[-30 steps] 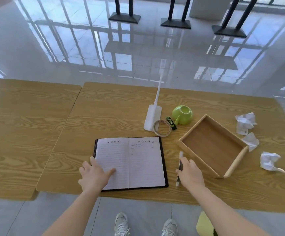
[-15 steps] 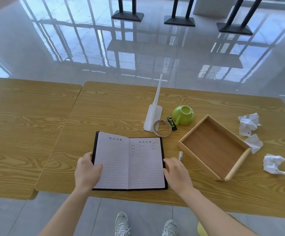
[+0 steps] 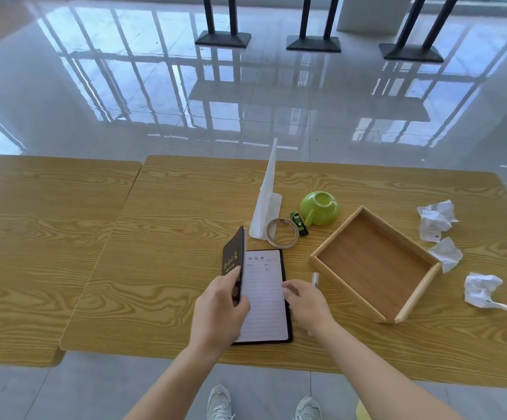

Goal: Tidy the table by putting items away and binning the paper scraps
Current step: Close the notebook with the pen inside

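Your left grip (image 3: 218,310) pinches the notebook's (image 3: 265,304) black front cover, thumb on the outside and fingers behind it. The cover stands almost upright above the spine, while the lined right-hand page lies flat on the worktop (image 3: 179,207) near its front edge.

Your right grip (image 3: 305,301) is spread loosely and holds nothing. Its fingertips rest on the notebook's right edge.

Just beyond that grip a pen (image 3: 315,279) lies between the notebook and the tray (image 3: 419,294). Only the pen's far end shows. The wooden tray sits at an angle to the right of the notebook.

Three paper scraps lie right of the tray. One scrap (image 3: 435,219) is by its far corner, a second (image 3: 446,253) is just beside its right rim, and a third (image 3: 482,291) lies nearest you.

Behind the notebook a tape roll (image 3: 282,236) lies against the foot of a white stand (image 3: 265,207). A small green-and-black stick (image 3: 299,223) lies between the tape roll and a green cup (image 3: 320,207), which is turned mouth down with its handle towards you.

A second worktop (image 3: 49,222) adjoins on the left.
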`<action>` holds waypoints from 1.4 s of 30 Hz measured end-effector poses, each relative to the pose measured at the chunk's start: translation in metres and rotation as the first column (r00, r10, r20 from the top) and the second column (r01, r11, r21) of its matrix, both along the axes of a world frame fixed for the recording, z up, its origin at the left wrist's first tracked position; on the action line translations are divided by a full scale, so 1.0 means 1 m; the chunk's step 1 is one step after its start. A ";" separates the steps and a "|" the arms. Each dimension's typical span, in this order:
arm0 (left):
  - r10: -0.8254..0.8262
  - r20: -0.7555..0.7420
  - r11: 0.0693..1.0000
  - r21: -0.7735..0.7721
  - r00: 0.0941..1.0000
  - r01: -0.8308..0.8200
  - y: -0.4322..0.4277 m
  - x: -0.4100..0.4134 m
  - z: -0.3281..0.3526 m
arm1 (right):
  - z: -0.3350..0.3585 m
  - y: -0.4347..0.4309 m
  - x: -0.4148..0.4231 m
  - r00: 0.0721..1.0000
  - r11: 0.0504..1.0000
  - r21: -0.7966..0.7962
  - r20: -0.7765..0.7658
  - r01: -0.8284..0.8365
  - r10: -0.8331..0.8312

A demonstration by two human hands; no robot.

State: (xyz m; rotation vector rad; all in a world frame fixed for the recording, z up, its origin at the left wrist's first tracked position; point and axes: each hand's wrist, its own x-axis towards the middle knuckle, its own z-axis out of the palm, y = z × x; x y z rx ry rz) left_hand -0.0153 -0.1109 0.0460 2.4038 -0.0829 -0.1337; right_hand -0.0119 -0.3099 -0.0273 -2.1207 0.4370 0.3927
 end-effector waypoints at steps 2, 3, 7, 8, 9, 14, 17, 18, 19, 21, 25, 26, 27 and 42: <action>-0.026 0.020 0.999 0.043 0.999 0.025 -0.015 0.000 -0.003 | 0.009 0.000 0.009 0.994 0.975 0.194 0.008 0.107 -0.111; -0.038 0.020 0.997 0.066 0.999 0.037 -0.021 0.000 -0.005 | 0.015 0.001 0.015 0.988 0.943 0.298 0.002 0.146 -0.153; -0.080 -0.023 0.984 0.160 0.997 0.082 -0.044 -0.001 -0.015 | 0.033 0.004 0.035 0.985 0.890 0.439 0.055 0.121 -0.161; -0.088 -0.030 0.978 0.187 0.996 0.092 -0.049 -0.001 -0.017 | 0.034 0.004 0.038 0.987 0.908 0.408 0.081 0.094 -0.139; -0.095 -0.037 0.971 0.218 0.995 0.101 -0.054 -0.002 -0.020 | 0.035 0.003 0.041 0.989 0.930 0.360 0.095 0.071 -0.112; -0.139 -0.032 0.948 0.283 0.990 0.143 -0.069 -0.009 -0.040 | 0.027 -0.004 0.046 0.995 0.999 0.041 0.102 -0.015 0.011; -0.197 -0.049 0.935 0.290 0.979 0.203 -0.067 -0.013 -0.056 | 0.021 -0.010 0.044 0.998 0.999 -0.005 0.044 -0.032 0.032; -0.212 -0.056 0.921 0.322 0.976 0.219 -0.064 -0.015 -0.062 | 0.019 -0.012 0.043 0.998 0.999 -0.019 0.035 -0.042 0.042; -0.222 -0.070 0.906 0.354 0.973 0.232 -0.060 -0.017 -0.066 | 0.018 -0.013 0.042 0.998 0.998 -0.037 0.027 -0.056 0.057; -0.239 -0.120 0.877 0.400 0.964 0.267 -0.053 -0.021 -0.073 | 0.013 -0.013 0.040 0.996 0.993 -0.074 0.004 -0.087 0.088; -0.293 -0.172 0.830 0.443 0.940 0.340 -0.044 -0.023 -0.079 | 0.008 -0.013 0.040 0.988 0.978 -0.138 -0.038 -0.153 0.149; -0.303 -0.172 0.823 0.449 0.937 0.349 -0.043 -0.023 -0.079 | 0.008 -0.014 0.040 0.988 0.980 -0.132 -0.040 -0.151 0.147; -0.309 -0.171 0.819 0.452 0.936 0.353 -0.043 -0.022 -0.078 | 0.009 -0.015 0.039 0.990 0.983 -0.122 -0.039 -0.137 0.133; -0.111 -0.091 0.829 0.541 0.990 0.143 -0.085 0.003 -0.075 | -0.006 -0.057 -0.003 0.999 0.909 -0.415 -0.008 0.042 -0.050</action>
